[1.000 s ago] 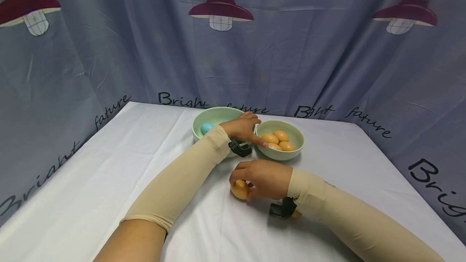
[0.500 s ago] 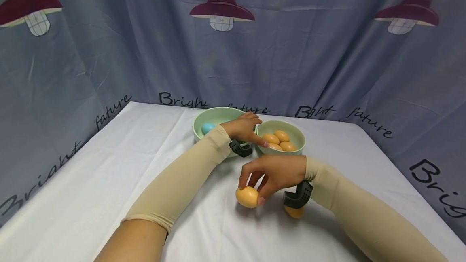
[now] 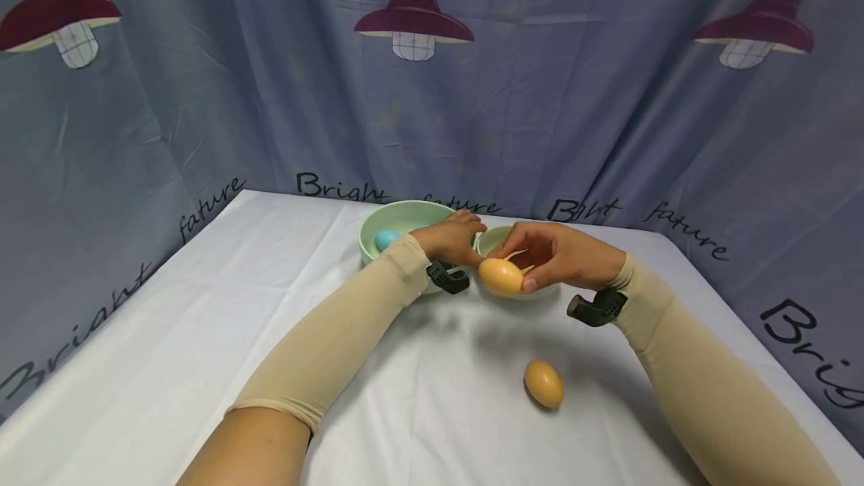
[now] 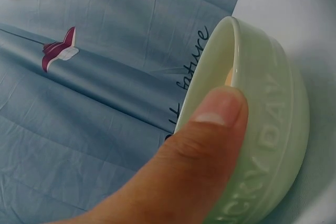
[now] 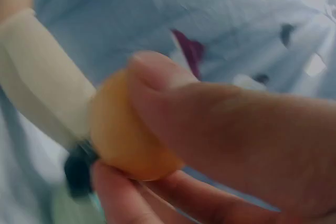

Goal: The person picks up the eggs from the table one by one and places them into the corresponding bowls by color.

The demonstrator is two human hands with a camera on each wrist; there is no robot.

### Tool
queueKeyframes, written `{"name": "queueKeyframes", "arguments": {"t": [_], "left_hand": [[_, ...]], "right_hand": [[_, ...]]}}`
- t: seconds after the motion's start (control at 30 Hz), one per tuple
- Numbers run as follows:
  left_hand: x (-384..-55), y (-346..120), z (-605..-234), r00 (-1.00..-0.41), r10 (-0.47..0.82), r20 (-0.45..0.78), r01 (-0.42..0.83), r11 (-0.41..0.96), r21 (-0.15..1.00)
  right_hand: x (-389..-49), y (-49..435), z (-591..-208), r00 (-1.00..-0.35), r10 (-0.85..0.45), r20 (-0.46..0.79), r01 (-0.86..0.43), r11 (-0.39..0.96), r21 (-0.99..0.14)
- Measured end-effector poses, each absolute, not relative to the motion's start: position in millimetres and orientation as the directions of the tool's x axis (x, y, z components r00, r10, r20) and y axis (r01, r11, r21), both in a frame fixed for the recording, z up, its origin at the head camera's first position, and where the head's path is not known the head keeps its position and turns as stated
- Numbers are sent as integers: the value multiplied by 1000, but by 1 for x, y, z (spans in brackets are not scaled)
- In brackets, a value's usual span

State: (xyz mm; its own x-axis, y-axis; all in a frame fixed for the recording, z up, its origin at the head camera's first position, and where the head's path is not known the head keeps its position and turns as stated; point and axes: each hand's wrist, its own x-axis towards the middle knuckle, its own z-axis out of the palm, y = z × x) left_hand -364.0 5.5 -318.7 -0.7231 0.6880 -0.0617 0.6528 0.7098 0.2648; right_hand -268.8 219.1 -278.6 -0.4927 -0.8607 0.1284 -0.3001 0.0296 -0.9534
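My right hand [image 3: 570, 253] pinches an orange-brown egg [image 3: 499, 277] between thumb and fingertips, in front of the smaller pale-green bowl [image 3: 496, 237] in the head view. The right wrist view has the egg [image 5: 128, 129] close up, slightly blurred. With its thumb on the smaller bowl's rim, my left hand [image 3: 448, 240] lies between the two bowls, fingers loosely extended. The left wrist view shows that thumb on the bowl [image 4: 278, 124], which has raised lettering. Most of this bowl's contents are hidden behind my right hand and the egg.
The larger green bowl [image 3: 412, 216] stands to the left, partly behind my left hand, with a blue egg [image 3: 386, 238] in it. Another orange-brown egg [image 3: 544, 384] lies on the white tablecloth [image 3: 405, 426] nearer me. A lamp-printed curtain [image 3: 540, 118] hangs behind.
My right hand has lifted the egg from the tablecloth and carried it forward to the smaller bowl. The other egg on the cloth is now uncovered. My left hand stays in place.
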Motion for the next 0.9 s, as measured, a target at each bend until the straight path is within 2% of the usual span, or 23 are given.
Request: {"name": "queueKeyframes", "arguments": {"t": [0.13, 0.23, 0.37, 0.5, 0.63, 0.9], "left_hand": [[-364, 6, -318, -716, 695, -67, 651, 699, 297], [-365, 6, -319, -718, 693, -64, 650, 701, 293], [-364, 5, -320, -716, 695, -64, 657, 702, 276], [-364, 4, -320, -718, 693, -68, 651, 703, 286], [-363, 4, -320, -720, 691, -65, 648, 702, 296], [-363, 4, -320, -715, 696, -69, 651, 699, 296]], "right_hand": [[-282, 243, -278, -661, -739, 130, -269, 72, -960], [-292, 251, -283, -792, -601, 107, -283, 206, -937], [-302, 251, -294, -902, -427, 63, -246, 388, -888], [-307, 247, -305, -944, -326, 48, -226, 533, -815], [-312, 243, -317, -957, -281, 77, -250, 656, -712], [-317, 234, -334, -955, -242, 173, -297, 791, -534]]}}
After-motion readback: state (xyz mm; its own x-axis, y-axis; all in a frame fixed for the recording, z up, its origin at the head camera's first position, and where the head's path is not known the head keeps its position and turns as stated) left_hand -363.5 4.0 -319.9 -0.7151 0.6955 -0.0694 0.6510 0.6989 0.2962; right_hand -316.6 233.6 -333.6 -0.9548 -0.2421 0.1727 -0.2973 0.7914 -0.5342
